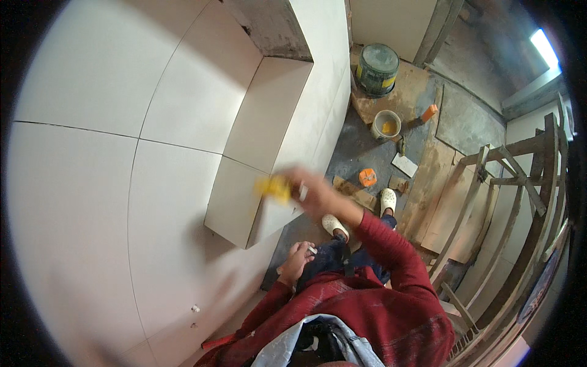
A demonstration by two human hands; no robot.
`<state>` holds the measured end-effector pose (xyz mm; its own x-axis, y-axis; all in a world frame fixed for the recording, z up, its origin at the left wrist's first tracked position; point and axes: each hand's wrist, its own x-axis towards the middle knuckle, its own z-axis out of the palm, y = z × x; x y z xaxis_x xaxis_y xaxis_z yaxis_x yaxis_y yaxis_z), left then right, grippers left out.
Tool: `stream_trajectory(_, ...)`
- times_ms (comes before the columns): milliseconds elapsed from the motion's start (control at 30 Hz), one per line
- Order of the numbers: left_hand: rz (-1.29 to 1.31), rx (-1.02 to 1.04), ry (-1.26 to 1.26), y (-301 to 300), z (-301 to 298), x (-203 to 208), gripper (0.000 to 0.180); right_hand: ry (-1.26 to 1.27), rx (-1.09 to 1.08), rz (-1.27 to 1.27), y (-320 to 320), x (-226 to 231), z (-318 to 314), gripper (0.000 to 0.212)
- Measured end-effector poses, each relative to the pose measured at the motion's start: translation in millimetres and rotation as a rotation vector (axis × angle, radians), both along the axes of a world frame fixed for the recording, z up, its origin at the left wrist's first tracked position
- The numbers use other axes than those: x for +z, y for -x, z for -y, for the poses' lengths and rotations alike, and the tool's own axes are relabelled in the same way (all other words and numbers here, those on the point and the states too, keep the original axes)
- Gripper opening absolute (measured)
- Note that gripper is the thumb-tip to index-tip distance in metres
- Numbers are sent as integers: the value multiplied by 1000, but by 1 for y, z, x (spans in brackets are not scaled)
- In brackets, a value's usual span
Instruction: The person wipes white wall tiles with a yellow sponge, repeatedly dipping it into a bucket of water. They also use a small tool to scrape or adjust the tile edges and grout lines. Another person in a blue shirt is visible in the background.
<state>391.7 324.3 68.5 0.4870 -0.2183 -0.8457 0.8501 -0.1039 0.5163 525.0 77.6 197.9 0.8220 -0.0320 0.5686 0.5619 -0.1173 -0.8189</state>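
Yellow sponge point(275, 189), blurred, sits in the curled right hand point(315, 194), at the outer edge of the tiled ledge point(237, 186); whether it touches, I cannot tell. Left hand point(296, 263), half closed beside the thigh point(325, 257), pinches a white bit point(312, 250). On the floor point(347, 153) beyond stand an orange tub point(367, 177) and a pale bucket point(376, 130)

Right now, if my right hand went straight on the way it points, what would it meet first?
Most likely the white tiled ledge, beyond the blurred yellow thing in your right hand; depth is unclear, so I can't tell whether that thing touches the ledge.
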Motion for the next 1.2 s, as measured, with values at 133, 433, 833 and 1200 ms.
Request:
stream_trajectory(133, 26, -16, -13, 2, 0, 2, 24, -34, -615, -20, -100, -6, 97, 30)
stream_trajectory(433, 20, 23, -10, 15, 2, -2, 25, 108, 30, -14, -9, -12, -13, 33)
stream_trajectory(833, 68, 134, -18, 21, -16, -8, 22, 294, -459, 25, -53, -42, -4, 28)
stream_trajectory(1200, 98, 133, -99, 26, -71, -41, 24, 78, -398, -56, 3, -13, -29, 41)
